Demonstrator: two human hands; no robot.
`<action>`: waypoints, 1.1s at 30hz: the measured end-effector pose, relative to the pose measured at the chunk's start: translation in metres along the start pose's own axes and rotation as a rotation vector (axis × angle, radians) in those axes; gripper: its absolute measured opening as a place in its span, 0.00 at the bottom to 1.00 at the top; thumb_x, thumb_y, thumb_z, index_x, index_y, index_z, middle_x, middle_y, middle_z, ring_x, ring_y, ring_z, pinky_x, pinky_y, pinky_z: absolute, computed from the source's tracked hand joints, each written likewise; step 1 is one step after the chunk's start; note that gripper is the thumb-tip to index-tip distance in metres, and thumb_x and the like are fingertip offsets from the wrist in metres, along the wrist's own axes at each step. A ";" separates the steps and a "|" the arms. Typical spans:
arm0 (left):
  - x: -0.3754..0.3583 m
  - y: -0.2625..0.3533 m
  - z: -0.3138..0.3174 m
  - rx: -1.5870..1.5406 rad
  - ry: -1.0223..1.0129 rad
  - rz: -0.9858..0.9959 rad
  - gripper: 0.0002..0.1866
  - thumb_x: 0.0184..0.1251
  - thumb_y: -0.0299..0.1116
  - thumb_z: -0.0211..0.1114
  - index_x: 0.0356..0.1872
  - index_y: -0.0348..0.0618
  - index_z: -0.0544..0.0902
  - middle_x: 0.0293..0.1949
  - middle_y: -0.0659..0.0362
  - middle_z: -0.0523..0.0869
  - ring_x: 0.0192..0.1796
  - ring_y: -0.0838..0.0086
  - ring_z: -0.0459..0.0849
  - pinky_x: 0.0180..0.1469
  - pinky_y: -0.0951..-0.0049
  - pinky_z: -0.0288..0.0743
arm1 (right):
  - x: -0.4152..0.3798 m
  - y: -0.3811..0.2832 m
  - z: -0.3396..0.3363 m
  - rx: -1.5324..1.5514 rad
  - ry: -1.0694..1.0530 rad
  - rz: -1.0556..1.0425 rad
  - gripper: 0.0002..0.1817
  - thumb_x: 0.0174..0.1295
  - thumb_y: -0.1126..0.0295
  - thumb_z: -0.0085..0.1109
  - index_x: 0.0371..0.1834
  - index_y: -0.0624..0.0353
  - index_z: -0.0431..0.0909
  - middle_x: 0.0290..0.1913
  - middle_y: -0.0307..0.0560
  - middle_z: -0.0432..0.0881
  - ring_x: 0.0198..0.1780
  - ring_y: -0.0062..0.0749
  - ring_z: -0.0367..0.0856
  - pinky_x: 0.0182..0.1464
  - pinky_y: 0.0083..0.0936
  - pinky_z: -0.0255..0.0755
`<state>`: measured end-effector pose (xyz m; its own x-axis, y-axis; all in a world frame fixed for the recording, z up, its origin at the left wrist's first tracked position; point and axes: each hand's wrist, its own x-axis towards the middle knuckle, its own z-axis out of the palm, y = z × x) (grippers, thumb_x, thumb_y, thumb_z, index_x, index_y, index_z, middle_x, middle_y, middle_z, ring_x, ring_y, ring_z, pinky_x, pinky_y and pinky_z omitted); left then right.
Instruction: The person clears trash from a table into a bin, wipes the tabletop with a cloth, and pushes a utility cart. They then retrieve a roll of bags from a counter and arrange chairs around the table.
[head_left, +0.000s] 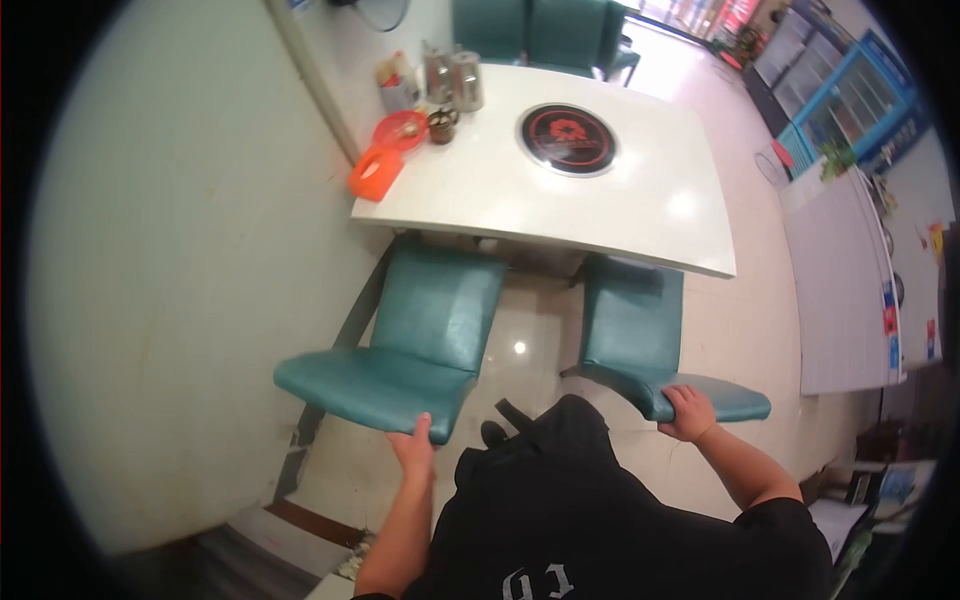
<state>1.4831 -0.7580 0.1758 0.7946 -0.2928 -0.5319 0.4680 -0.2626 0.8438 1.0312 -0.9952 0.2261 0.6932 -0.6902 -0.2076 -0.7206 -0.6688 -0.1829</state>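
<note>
Gripping the top edges of two teal chairs, the left hand [415, 445] is closed on the left chair [400, 345] and the right hand [688, 412] on the right chair [640, 345], both just short of the white table [650, 200].

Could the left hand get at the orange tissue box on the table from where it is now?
Probably not without stepping closer: the left hand grips the left chair's backrest, and the orange tissue box sits at the table's corner, beyond that chair.

White table [640, 215] with round burner [567, 139], orange box [375, 173], kettles [454, 78].
</note>
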 end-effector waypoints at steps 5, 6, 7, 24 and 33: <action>-0.021 -0.012 0.073 -0.023 -0.090 -0.173 0.35 0.67 0.34 0.66 0.64 0.37 0.51 0.65 0.43 0.64 0.60 0.51 0.76 0.45 0.45 0.87 | -0.003 -0.002 -0.001 -0.017 0.008 0.041 0.36 0.40 0.56 0.74 0.57 0.53 0.76 0.54 0.46 0.81 0.54 0.45 0.80 0.57 0.39 0.75; -0.023 -0.013 0.080 -0.064 -0.100 -0.184 0.34 0.68 0.34 0.66 0.62 0.37 0.51 0.65 0.42 0.63 0.60 0.50 0.76 0.47 0.43 0.88 | -0.002 -0.002 -0.003 -0.013 0.022 0.015 0.36 0.41 0.56 0.73 0.57 0.52 0.76 0.54 0.45 0.81 0.54 0.45 0.80 0.57 0.39 0.75; -0.022 -0.019 0.085 -0.061 -0.081 -0.184 0.33 0.68 0.34 0.66 0.62 0.37 0.52 0.64 0.42 0.65 0.59 0.51 0.77 0.45 0.45 0.88 | -0.002 -0.002 -0.003 0.002 0.025 0.007 0.36 0.41 0.56 0.73 0.58 0.51 0.75 0.55 0.44 0.81 0.54 0.43 0.79 0.57 0.39 0.75; -0.024 -0.016 0.092 0.034 0.034 -0.190 0.25 0.61 0.39 0.64 0.58 0.43 0.71 0.49 0.51 0.81 0.39 0.58 0.86 0.30 0.61 0.85 | -0.019 0.019 0.017 0.155 -0.054 -0.145 0.31 0.49 0.60 0.73 0.57 0.53 0.73 0.57 0.46 0.81 0.59 0.43 0.78 0.60 0.41 0.71; -0.012 -0.020 0.095 0.061 0.078 -0.172 0.24 0.61 0.40 0.64 0.56 0.42 0.72 0.50 0.51 0.81 0.40 0.57 0.86 0.29 0.59 0.84 | -0.048 0.026 0.017 0.110 -0.100 -0.305 0.31 0.49 0.58 0.73 0.56 0.56 0.73 0.56 0.45 0.80 0.59 0.41 0.77 0.59 0.38 0.72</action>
<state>1.4271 -0.8366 0.1583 0.7337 -0.1678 -0.6585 0.5768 -0.3586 0.7340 0.9792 -0.9749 0.2146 0.8764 -0.4287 -0.2194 -0.4809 -0.8030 -0.3521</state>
